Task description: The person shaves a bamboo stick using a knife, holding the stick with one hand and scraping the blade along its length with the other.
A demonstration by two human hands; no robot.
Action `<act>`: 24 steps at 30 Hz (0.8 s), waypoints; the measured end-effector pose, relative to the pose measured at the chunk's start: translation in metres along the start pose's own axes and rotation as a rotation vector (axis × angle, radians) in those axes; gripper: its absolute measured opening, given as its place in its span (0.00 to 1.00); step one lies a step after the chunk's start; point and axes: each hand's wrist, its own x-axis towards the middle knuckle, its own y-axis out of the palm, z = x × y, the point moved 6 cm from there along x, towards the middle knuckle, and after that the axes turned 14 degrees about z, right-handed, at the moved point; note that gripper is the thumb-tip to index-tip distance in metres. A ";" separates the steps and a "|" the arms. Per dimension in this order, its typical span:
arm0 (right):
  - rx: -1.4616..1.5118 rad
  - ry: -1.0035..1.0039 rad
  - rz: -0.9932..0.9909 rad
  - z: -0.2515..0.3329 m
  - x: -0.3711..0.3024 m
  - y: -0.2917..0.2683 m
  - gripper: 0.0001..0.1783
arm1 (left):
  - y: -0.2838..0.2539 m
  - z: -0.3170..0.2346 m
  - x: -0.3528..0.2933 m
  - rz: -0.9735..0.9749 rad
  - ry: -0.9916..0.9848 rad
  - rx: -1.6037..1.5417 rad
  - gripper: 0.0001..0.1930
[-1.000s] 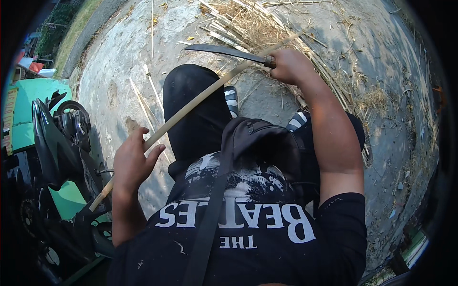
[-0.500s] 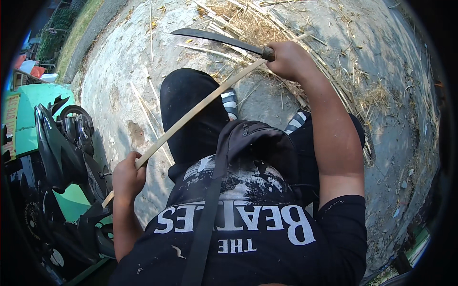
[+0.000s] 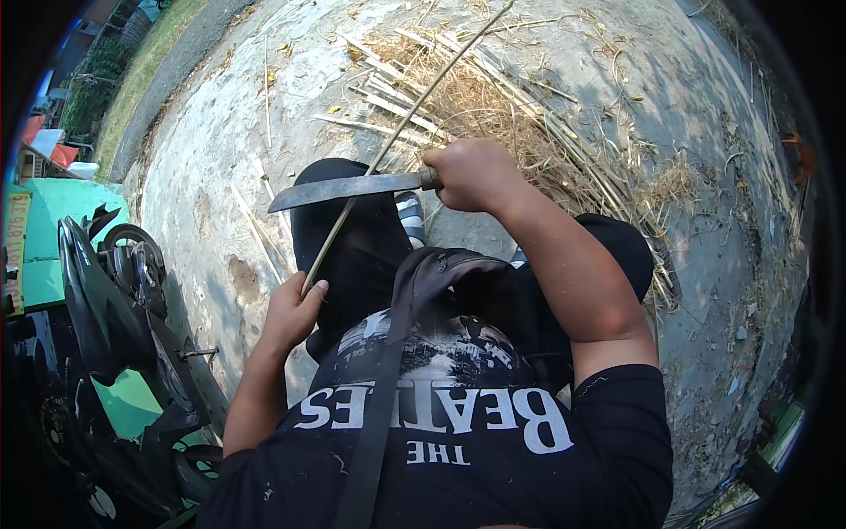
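Observation:
My left hand (image 3: 295,310) is closed round the near end of a long, thin bamboo strip (image 3: 333,238), its thumb lying along it. The strip slants away over my left knee (image 3: 330,176) toward the far edge of the picture. In my right hand (image 3: 480,175) is the handle of a machete (image 3: 339,190), its broad blade pointing left. The blade crosses the strip above that knee and appears to touch it. Fingers of my right hand wrap the handle and partly hide it.
Beyond my feet lie a heap of pale shavings (image 3: 471,97) and several split bamboo pieces (image 3: 573,145) on rough concrete ground (image 3: 211,141). A dark motorcycle (image 3: 106,300) stands close on the left beside a green panel (image 3: 62,220). A dark bag (image 3: 454,278) rests at my lap.
My right hand has come nearer and left, bringing the machete across the strip. My left hand has moved right and slightly farther away. The strip now points more steeply away, looking narrower.

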 end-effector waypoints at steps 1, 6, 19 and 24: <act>0.029 0.028 0.029 -0.008 0.006 0.004 0.11 | -0.001 -0.002 -0.002 0.007 0.005 0.001 0.18; 0.371 0.125 -0.147 -0.064 0.031 0.003 0.12 | -0.003 -0.006 0.001 -0.001 0.021 0.127 0.24; 0.167 -0.014 0.046 -0.022 0.032 0.009 0.12 | -0.006 -0.010 0.010 0.029 0.001 0.178 0.29; 0.049 0.070 0.105 0.006 0.019 -0.004 0.14 | -0.006 -0.005 0.005 0.026 0.004 0.220 0.29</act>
